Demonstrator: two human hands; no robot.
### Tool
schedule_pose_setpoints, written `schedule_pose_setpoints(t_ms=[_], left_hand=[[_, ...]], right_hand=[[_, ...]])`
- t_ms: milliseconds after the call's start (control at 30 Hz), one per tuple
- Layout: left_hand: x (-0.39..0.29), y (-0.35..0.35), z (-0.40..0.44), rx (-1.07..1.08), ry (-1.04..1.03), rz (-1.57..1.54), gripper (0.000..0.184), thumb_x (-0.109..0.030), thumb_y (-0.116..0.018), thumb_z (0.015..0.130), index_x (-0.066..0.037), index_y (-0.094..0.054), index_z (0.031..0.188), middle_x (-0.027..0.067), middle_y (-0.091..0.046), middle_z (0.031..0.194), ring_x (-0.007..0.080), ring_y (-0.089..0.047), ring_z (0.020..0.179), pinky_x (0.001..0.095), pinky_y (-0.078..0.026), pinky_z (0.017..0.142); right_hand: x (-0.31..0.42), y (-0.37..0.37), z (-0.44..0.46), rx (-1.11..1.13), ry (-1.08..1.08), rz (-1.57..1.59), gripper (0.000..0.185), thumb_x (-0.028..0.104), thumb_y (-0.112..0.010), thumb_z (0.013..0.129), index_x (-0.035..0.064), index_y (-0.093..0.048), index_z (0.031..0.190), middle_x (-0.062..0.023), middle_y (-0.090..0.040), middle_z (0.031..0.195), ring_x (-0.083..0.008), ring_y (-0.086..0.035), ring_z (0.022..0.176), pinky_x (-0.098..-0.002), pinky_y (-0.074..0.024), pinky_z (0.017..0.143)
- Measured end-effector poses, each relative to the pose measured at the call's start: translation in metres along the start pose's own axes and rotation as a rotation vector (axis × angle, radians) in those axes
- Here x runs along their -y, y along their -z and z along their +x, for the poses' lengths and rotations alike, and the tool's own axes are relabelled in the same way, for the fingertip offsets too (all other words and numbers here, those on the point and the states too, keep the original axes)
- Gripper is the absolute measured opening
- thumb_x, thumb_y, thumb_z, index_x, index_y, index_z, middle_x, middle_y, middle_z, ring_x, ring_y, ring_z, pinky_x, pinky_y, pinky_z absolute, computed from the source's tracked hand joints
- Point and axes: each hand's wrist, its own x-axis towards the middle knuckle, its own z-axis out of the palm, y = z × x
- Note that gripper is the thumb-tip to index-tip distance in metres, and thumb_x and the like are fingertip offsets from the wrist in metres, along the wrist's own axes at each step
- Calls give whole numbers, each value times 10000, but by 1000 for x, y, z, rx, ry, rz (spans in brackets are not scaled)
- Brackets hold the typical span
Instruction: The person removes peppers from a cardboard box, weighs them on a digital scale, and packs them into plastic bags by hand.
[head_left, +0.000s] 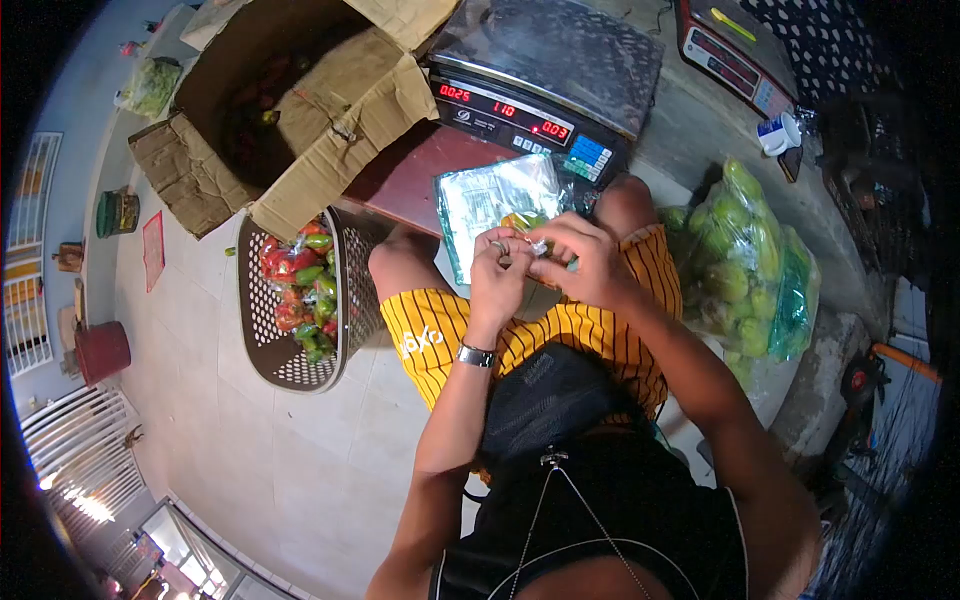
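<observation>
Above my lap, both hands meet at the gathered top of a small clear plastic bag of peppers (pixel 520 221). My left hand (pixel 497 277), on the watch side, is closed with its fingers pinching the twisted plastic. The fingers of my right hand (pixel 590 262) are also closed at the bag's neck, where a whitish bunch of plastic shows. Much of the bag is hidden behind my fingers. Just beyond them, flat clear plastic bags (pixel 470 200) lie over the edge of the reddish board (pixel 400 180).
A digital scale (pixel 540 70) with lit red figures stands ahead. To its left is an open cardboard box (pixel 330 150). A perforated basket (pixel 262 335) holds bagged peppers. On my right sits a large bag of green produce (pixel 735 260), below a mug (pixel 778 133) and second scale (pixel 725 60).
</observation>
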Motion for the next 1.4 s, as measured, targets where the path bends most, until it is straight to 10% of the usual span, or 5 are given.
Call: schedule_pose_setpoints(t_ms=[433, 700, 933, 1200, 1400], left_hand=[[-30, 44, -25, 126, -252, -181, 180, -46, -685, 932, -28, -709, 1109, 123, -505, 1464, 248, -502, 1337, 384, -416, 1106], [-53, 112, -62, -58, -216, 357, 137, -70, -617, 1014, -6, -728, 1062, 95, -706, 1166, 167, -662, 1026, 302, -511, 910], [-21, 264, -55, -667, 34, 183, 230, -187, -668, 1010, 27, -722, 1073, 79, -752, 971, 110, -669, 829, 279, -524, 734], [58, 246, -1, -659, 36, 355, 284, -242, -724, 963, 38, -744, 1010, 73, -756, 879, 137, -663, 763, 312, -527, 695], [29, 126, -2, -361, -229, 537, 148, -182, -726, 914, -47, -746, 972, 123, -727, 986, 259, -689, 890, 385, -543, 805]], right_hand=[[56, -21, 17, 18, 51, 6, 56, 56, -644, 927, 7, -637, 953, -162, -634, 901, -344, -659, 839, -409, -529, 765], [5, -51, 5, -256, -535, 975, 158, 176, -646, 1012, 21, -650, 1041, -35, -661, 858, -109, -629, 757, -254, -500, 697], [-70, 36, 25, 60, -163, -607, 130, 164, -718, 899, 49, -725, 959, -122, -650, 838, -317, -680, 836, -398, -535, 806], [-87, -12, 43, 309, -522, -267, 240, 115, -672, 964, 66, -748, 1186, -157, -730, 1027, -243, -699, 927, -295, -518, 843], [-102, -28, 31, 213, -73, -152, 259, 135, -676, 961, 81, -743, 1205, -154, -722, 1127, -275, -705, 1012, -326, -538, 918]])
